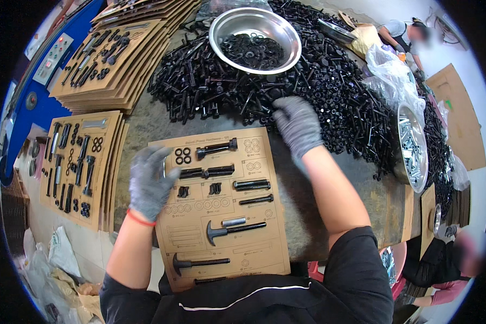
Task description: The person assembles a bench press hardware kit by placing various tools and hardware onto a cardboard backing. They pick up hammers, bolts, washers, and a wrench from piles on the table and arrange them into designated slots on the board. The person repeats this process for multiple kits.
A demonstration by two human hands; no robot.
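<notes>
My left hand (152, 182), in a grey glove, is over the left edge of a printed cardboard sheet (200, 237). Its thumb and fingers curl toward each other, and what they hold is too small to make out. At the near edge of a heap of black bolts and nuts (237, 94) is my gloved right hand (298, 125), slightly blurred. Its fingers are bunched, their contents hidden. On the sheet lie black rings (183, 156), large bolts (216, 148), short screws (215, 188), a grey sleeve (233, 222) and two T-shaped handles (235, 229).
A steel bowl (216, 43) of black washers stands on the heap. Another bowl (422, 181) with silvery parts sits at right. Filled cardboard sheets (113, 89) are stacked at far left, more (65, 162) below them. Two other people (402, 35) work at right.
</notes>
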